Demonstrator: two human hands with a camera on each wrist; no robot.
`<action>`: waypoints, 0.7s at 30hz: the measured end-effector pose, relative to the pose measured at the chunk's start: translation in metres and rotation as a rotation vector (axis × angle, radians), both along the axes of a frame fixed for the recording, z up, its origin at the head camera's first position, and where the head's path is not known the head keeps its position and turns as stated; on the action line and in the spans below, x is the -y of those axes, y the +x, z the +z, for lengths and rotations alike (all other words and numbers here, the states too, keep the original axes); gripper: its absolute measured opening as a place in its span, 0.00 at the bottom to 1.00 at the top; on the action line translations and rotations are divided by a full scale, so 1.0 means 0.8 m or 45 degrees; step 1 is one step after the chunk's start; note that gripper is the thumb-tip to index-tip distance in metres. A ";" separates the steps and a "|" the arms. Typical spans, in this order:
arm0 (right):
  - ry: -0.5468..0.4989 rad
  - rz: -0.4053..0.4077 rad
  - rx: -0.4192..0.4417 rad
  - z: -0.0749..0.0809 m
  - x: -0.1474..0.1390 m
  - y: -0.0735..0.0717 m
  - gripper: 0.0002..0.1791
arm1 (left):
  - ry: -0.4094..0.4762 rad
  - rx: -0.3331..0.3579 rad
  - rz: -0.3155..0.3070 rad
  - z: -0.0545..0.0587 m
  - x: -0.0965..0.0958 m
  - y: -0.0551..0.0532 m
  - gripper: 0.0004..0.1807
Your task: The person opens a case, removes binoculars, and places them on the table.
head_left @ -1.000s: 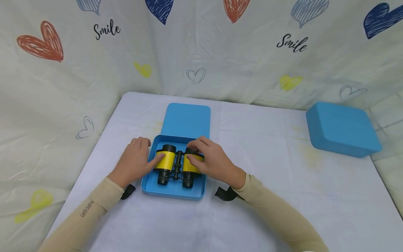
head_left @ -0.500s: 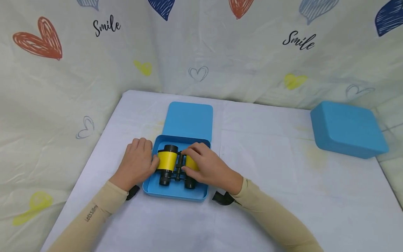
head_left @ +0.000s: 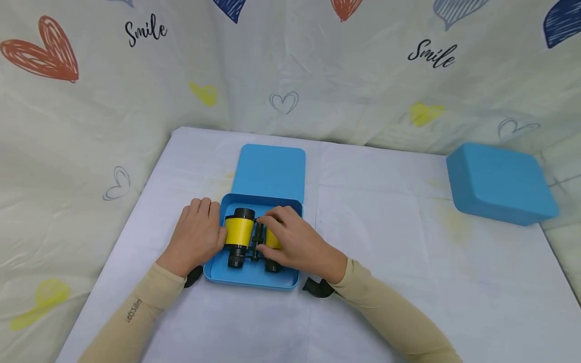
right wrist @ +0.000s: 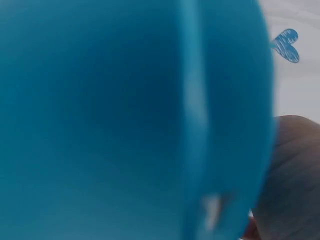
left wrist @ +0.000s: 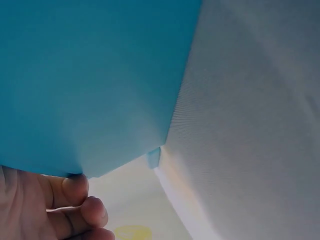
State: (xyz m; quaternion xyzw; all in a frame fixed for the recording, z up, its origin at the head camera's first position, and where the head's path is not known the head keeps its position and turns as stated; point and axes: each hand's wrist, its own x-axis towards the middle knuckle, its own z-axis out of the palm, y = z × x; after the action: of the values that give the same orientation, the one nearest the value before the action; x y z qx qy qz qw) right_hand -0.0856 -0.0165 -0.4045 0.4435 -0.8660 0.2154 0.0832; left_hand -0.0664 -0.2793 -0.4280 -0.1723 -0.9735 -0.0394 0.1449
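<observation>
Toy-like binoculars (head_left: 239, 232) with yellow barrels and black ends lie in a shallow blue box (head_left: 218, 268) in the head view. My left hand (head_left: 194, 233) holds the box's left side, thumb over the rim by the left barrel. In the left wrist view its fingertips (left wrist: 76, 189) bend at the edge of the blue wall (left wrist: 100, 90). My right hand (head_left: 297, 241) covers most of the right barrel, thumb and fingers curled around it. The right wrist view is mostly blurred blue box wall (right wrist: 100, 125), with part of the right hand (right wrist: 295, 165) at its right edge.
A flat blue panel (head_left: 271, 169) lies directly behind the box. At the table's far right corner stands a larger blue case (head_left: 504, 184). White cloth covers the table (head_left: 386, 212), and a heart-printed sheet (head_left: 345, 91) hangs behind it.
My left thumb has drawn back from the left barrel to the box rim. The right hand has moved left and lower over the right barrel. The binoculars lie in about the same place.
</observation>
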 end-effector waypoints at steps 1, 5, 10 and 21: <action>0.008 -0.004 -0.009 0.000 0.001 0.000 0.28 | -0.002 -0.002 0.001 0.000 0.000 0.000 0.10; 0.042 -0.035 -0.034 0.002 0.006 0.001 0.35 | -0.007 0.000 -0.002 -0.002 0.002 -0.001 0.11; 0.111 -0.073 -0.039 0.004 0.010 0.000 0.45 | -0.006 -0.027 -0.024 -0.003 0.001 -0.003 0.13; 0.290 -0.056 -0.114 -0.007 0.018 0.000 0.58 | -0.048 0.000 -0.026 0.000 0.002 -0.002 0.12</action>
State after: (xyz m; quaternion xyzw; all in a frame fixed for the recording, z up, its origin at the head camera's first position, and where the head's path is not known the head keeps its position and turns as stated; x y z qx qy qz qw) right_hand -0.0857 -0.0313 -0.4104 0.4402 -0.8898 0.0937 0.0755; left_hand -0.0684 -0.2809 -0.4280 -0.1851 -0.9722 -0.0225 0.1414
